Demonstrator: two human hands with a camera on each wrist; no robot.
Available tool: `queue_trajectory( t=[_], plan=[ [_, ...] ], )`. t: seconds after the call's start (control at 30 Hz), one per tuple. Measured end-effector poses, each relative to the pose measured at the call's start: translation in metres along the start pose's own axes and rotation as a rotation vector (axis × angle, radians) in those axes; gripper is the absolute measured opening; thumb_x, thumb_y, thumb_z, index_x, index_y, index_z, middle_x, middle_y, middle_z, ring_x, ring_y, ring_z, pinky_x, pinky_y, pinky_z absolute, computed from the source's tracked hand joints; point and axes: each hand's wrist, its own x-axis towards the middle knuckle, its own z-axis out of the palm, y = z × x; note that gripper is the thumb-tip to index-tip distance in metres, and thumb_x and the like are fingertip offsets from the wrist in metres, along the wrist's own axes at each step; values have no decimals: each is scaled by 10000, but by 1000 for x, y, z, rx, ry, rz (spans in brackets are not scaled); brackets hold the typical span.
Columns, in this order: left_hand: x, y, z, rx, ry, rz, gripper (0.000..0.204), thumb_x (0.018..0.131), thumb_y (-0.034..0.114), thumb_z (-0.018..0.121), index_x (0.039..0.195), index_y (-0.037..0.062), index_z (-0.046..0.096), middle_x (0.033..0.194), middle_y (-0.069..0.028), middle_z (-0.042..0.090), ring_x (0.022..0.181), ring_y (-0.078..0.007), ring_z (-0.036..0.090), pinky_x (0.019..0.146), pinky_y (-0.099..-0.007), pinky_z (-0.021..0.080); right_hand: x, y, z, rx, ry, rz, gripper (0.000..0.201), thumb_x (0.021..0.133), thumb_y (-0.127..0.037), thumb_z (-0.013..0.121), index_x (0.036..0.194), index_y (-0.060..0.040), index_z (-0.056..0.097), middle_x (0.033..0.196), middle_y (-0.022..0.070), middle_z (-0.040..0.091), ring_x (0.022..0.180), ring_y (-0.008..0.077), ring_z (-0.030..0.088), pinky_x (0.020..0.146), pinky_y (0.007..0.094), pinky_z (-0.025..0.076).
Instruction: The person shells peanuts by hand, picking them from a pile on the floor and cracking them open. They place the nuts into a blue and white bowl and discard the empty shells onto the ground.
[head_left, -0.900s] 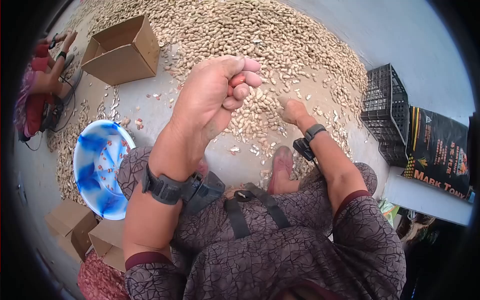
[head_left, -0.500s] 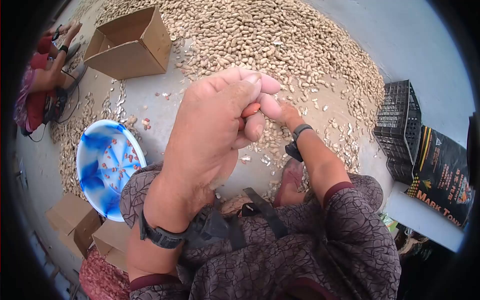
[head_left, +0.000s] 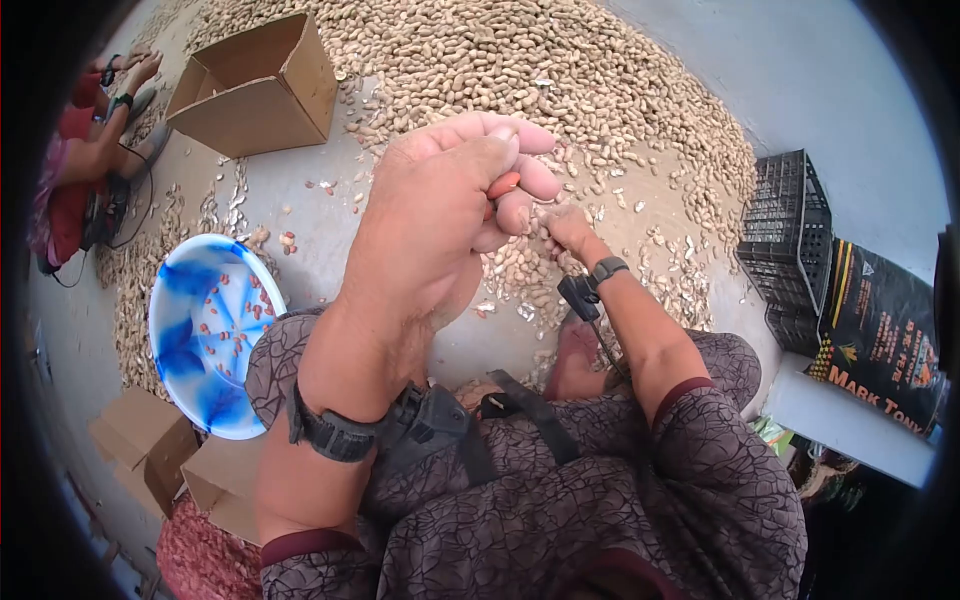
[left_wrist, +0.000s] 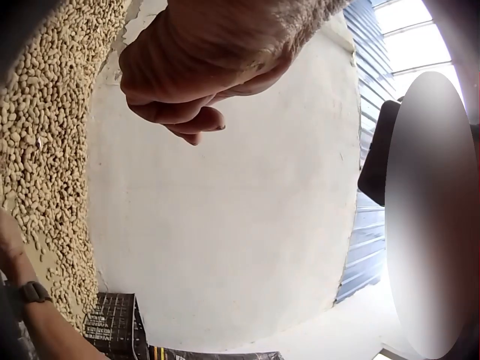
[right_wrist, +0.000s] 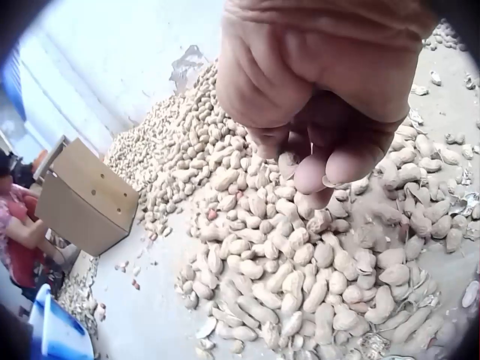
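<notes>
My left hand is raised in front of me in the head view, its fingers curled around red peanut kernels. One kernel shows clearly between the fingers, and part of another sits just below it. In the left wrist view, the back of this hand hides them. Lower down, my right hand reaches into a small heap of unshelled peanuts. Its fingers curl downward in the right wrist view, thumb and fingertips around a pale peanut, partly hidden by the hand.
A large peanut pile spreads ahead. At left are a blue-and-white basin with several red kernels and an open cardboard box. A black crate and a printed black sack stand right. Another person sits far left.
The left hand came closer to the camera, then rose slightly, keeping the red kernels. My right hand has shifted a little left over the small heap, its wrist turning.
</notes>
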Motion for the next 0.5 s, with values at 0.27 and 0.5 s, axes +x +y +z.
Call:
queue_trajectory(
  t=[0.27,0.5],
  plan=[
    [13,-25,-1,55,33,-68,208,871,78,409,989,-50,523,728,-49,561,521,-24,448,372,-122,290,-97,-93,-42,536,-303,-309,163,857,-161,501,823,-7,543,682,61,560,601,133,594,480,221,511],
    [15,-51,9,109,-40,-27,243,820,58,504,1049,-11,540,704,-25,573,524,-27,464,385,-125,304,-177,-118,-69,858,-443,-523,112,842,-59,499,904,33,518,841,118,589,778,207,627,669,269,549]
  ],
)
